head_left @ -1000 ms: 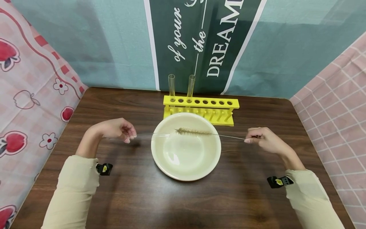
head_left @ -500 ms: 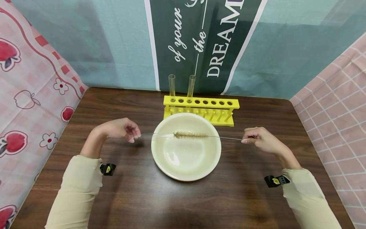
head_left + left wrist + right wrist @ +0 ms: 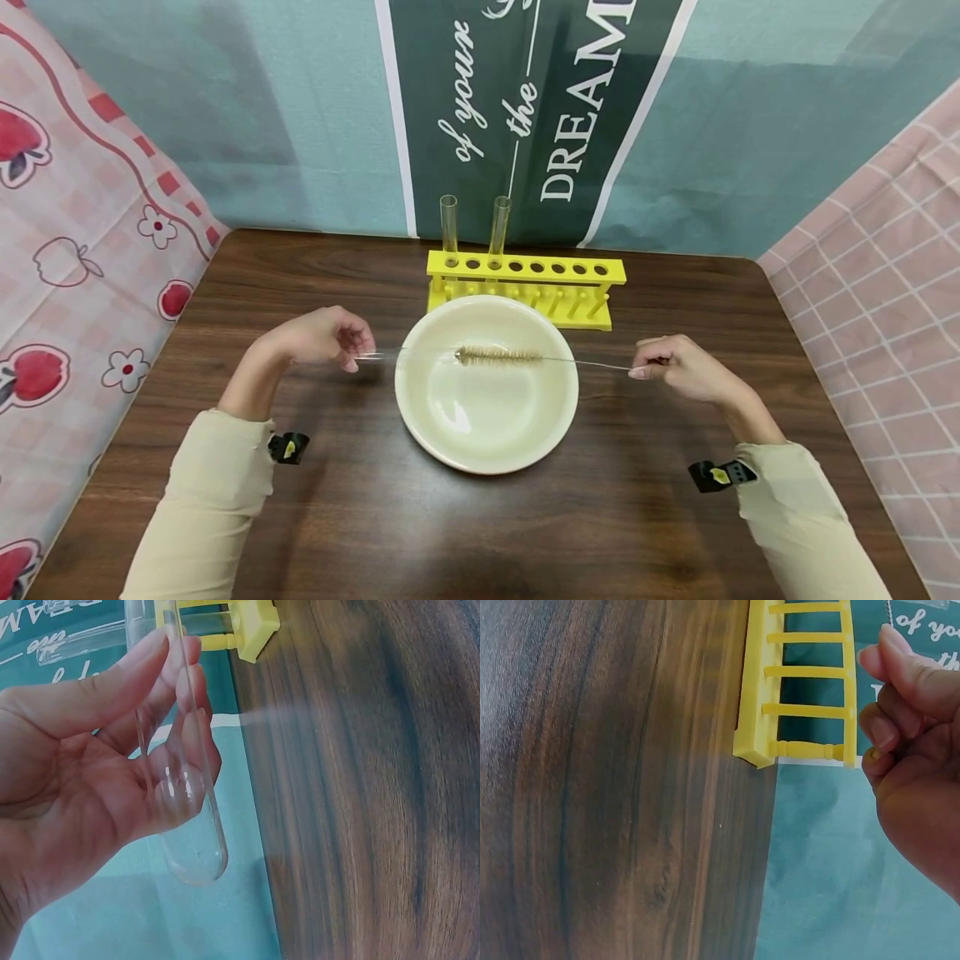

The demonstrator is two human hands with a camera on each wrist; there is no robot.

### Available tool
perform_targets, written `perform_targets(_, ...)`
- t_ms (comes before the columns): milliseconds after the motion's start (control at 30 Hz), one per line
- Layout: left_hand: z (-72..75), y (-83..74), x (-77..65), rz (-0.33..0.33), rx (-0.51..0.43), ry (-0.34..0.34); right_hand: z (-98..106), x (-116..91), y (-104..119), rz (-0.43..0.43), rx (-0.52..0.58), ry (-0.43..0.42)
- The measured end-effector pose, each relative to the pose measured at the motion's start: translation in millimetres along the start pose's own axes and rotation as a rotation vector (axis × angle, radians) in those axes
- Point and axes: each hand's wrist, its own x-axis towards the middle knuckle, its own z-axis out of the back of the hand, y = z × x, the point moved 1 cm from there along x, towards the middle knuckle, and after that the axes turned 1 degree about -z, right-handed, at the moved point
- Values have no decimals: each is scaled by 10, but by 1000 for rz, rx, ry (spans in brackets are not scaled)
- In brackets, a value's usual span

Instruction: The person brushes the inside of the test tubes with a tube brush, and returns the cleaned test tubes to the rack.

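Note:
My left hand (image 3: pixel 322 337) grips a clear glass test tube (image 3: pixel 196 859), its rounded end sticking out past the palm in the left wrist view. The tube lies roughly level and reaches right over the cream bowl (image 3: pixel 487 463). A bottle-type test tube brush (image 3: pixel 498 356) with tan bristles hangs over the bowl, its tip right at the tube's mouth. Between thumb and fingertips, my right hand (image 3: pixel 678 367) pinches the brush's thin twisted wire handle (image 3: pixel 592 363). The same wire (image 3: pixel 889 610) rises from the fingertips in the right wrist view.
Behind the bowl stands a yellow test tube rack (image 3: pixel 600 271) holding two upright glass tubes (image 3: pixel 448 225) in its left part. Dark wood table (image 3: pixel 480 542) lies under everything. A teal cloth with lettering (image 3: pixel 315 125) hangs at the back, patterned cloths at both sides.
My left hand has moved a little right with the tube, and my right hand left with the brush. The bristles' tip has come level with the tube's mouth.

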Motion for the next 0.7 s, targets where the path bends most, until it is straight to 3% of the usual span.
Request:
perform_targets(300,-76,-59,40,30,47,-109,-45,-10,-58,-111,83,-41)
perform_targets(467,-131,-110,91,56,122,-183,-92,23,-58,-187,162,-94)
perform_targets(700,-210,-138,143,87,216,-302,-155,89,-36,-411,516,-214)
